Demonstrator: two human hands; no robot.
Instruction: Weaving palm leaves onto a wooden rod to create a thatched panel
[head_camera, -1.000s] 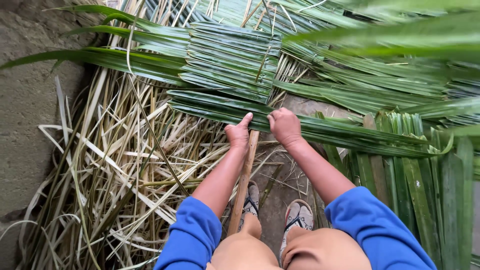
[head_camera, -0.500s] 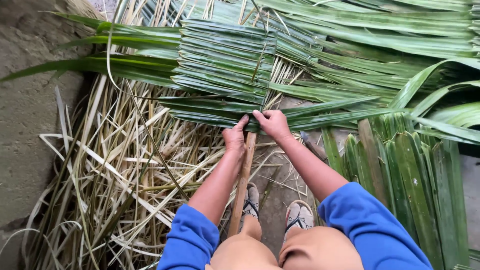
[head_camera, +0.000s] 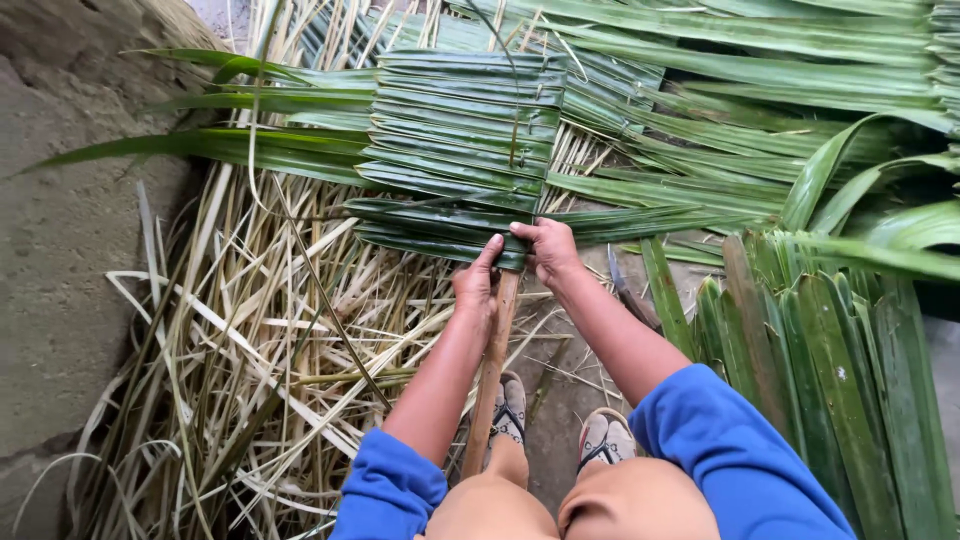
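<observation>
— Two hands on the leaf panel (head_camera: 465, 150)?
— Yes. The folded green panel sits at the top of a wooden stick (head_camera: 490, 370), above the dry fronds (head_camera: 250, 340). The left hand (head_camera: 476, 285) is closed around the stick and the panel's lower edge; the right hand (head_camera: 545, 250) pinches that edge.
— Around them?
— Green fronds (head_camera: 830, 370), sandalled feet (head_camera: 560, 425).

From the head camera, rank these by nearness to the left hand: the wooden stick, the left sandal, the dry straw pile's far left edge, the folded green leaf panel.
1. Wooden stick and folded green leaf panel: both touch the left hand; too close to call.
2. Left sandal: below, by the stick.
3. Dry straw pile, left edge: farthest, far left.
</observation>
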